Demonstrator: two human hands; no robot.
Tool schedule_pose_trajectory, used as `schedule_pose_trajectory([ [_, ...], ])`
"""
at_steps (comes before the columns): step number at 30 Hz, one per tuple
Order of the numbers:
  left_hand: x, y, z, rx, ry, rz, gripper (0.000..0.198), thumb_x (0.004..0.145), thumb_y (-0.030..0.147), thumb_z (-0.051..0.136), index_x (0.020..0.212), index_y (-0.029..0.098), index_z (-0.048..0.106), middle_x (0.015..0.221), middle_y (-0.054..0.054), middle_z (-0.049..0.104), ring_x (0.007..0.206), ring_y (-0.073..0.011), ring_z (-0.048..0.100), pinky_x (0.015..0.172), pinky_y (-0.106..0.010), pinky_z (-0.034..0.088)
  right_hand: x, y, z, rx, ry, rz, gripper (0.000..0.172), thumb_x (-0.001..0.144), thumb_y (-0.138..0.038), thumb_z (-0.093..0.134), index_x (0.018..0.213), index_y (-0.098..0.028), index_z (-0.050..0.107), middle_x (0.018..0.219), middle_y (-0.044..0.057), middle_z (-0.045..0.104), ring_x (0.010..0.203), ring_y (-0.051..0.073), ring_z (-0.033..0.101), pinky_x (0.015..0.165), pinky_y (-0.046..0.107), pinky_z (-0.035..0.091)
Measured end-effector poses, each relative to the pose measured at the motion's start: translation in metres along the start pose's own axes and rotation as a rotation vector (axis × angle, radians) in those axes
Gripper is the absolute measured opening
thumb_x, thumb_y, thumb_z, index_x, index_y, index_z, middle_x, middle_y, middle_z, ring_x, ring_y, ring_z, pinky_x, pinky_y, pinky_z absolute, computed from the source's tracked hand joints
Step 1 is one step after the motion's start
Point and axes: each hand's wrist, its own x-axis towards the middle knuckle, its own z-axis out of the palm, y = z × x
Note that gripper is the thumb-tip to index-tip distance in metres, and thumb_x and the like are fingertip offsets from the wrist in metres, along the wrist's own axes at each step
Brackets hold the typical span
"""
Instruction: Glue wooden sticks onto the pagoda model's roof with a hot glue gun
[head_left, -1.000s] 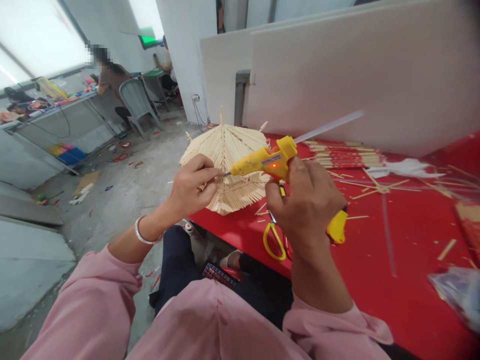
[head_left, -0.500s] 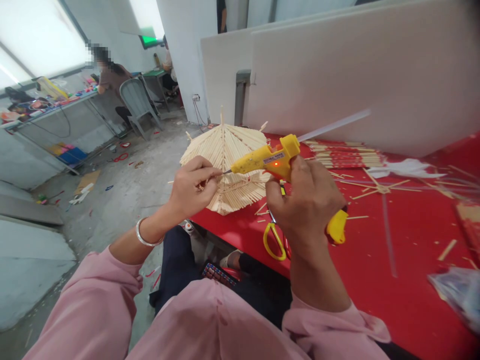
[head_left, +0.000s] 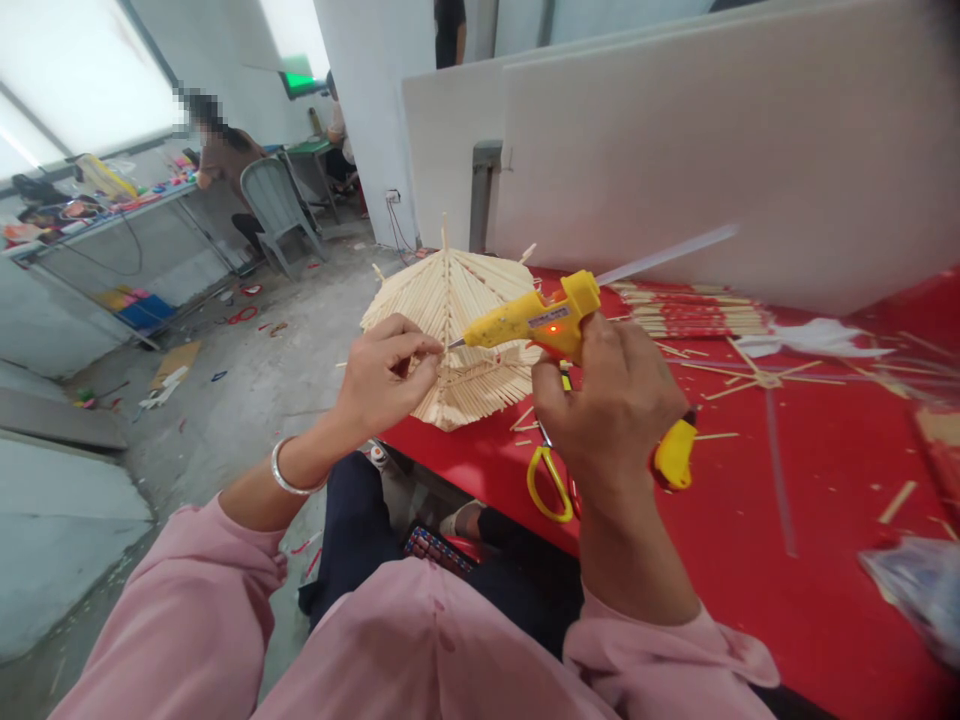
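My right hand [head_left: 619, 385] is wrapped round a yellow glue gun [head_left: 517, 318] whose small red light glows. A clear glue stick [head_left: 667, 255] juts from the gun's back end, and its nozzle points left. My left hand [head_left: 390, 368] is pinched closed right by the nozzle tip; what is between the fingertips, if anything, is too small to make out. Behind both hands is a domed, roof-like piece made of thin wooden sticks [head_left: 420, 285], partly covered by my left hand and the gun. Below the gun lie scissors with yellow handles [head_left: 544, 490].
The red table [head_left: 727, 560] bears a bundle of sticks [head_left: 690, 312], a star of crossed sticks [head_left: 766, 379], white tissue [head_left: 817, 338], a yellow-handled tool [head_left: 675, 455] and a plastic bag [head_left: 919, 590]. White boards [head_left: 675, 150] lean behind. A person [head_left: 225, 155] sits at another table.
My left fingertips have shifted very slightly at the nozzle. The glue gun and the stick piece stay almost in place. A person behind the boards shows a little more.
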Motion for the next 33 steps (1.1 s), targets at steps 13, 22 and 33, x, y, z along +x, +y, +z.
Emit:
schedule_pose_trajectory([
  [13, -0.003, 0.000, -0.002, 0.014, -0.016, 0.110, 0.017, 0.084, 0.009, 0.061, 0.088, 0.018, 0.075, 0.082, -0.003, 0.065, 0.065, -0.0098, 0.056, 0.056, -0.024, 0.045, -0.002, 0.000, -0.002, -0.016, -0.011, -0.003, 0.049, 0.081, -0.023, 0.052, 0.128, -0.013, 0.060, 0.099, 0.014, 0.067, 0.091, 0.028, 0.063, 0.077, 0.041, 0.051],
  [22, -0.006, -0.002, -0.005, 0.025, 0.074, 0.022, 0.018, 0.081, 0.007, 0.062, 0.086, 0.020, 0.074, 0.078, 0.000, 0.066, 0.053, -0.0057, 0.046, 0.047, -0.021, 0.037, -0.003, -0.001, -0.003, -0.013, -0.007, -0.020, 0.048, 0.081, -0.023, 0.055, 0.128, -0.012, 0.061, 0.101, 0.015, 0.068, 0.092, 0.028, 0.065, 0.079, 0.040, 0.052],
  [33, -0.022, -0.007, -0.005, -0.057, 0.110, -0.165, 0.017, 0.080, 0.009, 0.063, 0.083, 0.019, 0.077, 0.075, 0.000, 0.067, 0.058, -0.0071, 0.051, 0.050, -0.021, 0.036, -0.003, 0.001, -0.003, -0.002, 0.014, -0.028, 0.047, 0.079, -0.023, 0.057, 0.125, -0.013, 0.063, 0.099, 0.014, 0.067, 0.090, 0.028, 0.065, 0.078, 0.039, 0.051],
])
